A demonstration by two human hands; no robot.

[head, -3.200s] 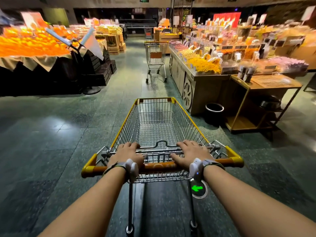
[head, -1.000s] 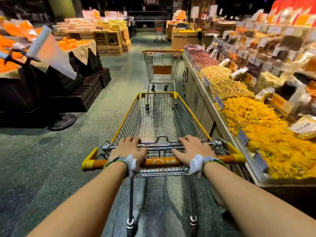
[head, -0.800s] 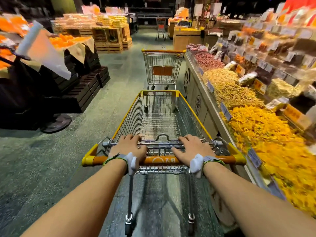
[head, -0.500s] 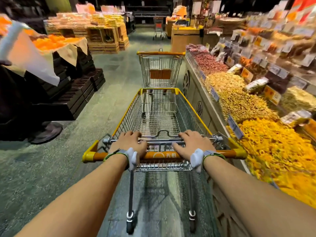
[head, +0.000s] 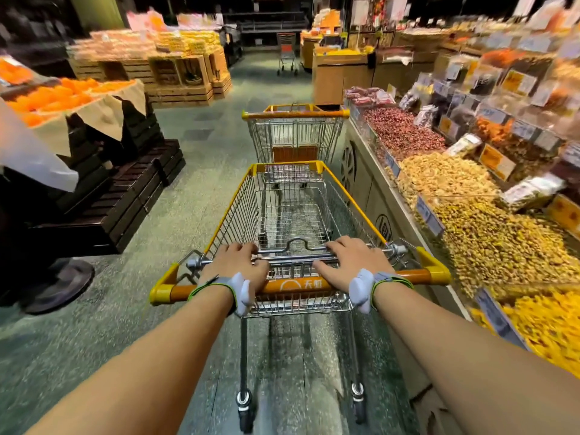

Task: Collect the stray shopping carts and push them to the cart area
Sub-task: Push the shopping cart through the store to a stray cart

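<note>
Both hands rest on the orange handle (head: 295, 285) of the near cart (head: 292, 221) — the left hand (head: 237, 265) and right hand (head: 353, 262) lie palm down, fingers curled forward over the handle and the wire bar behind it. The stray cart (head: 295, 133) stands in the aisle directly ahead, handle toward the camera, its rear just beyond the near cart's front rim, beside the dried-goods surface (head: 370, 183) on the right. A third cart (head: 287, 53) stands far down the aisle.

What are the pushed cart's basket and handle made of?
Cart basket: thin bright wire grid, looks like plated steel, with yellow, likely plastic, rim trim. Handle: smooth orange sleeve with printed logo and yellow end caps, probably plastic over a metal bar.
</note>
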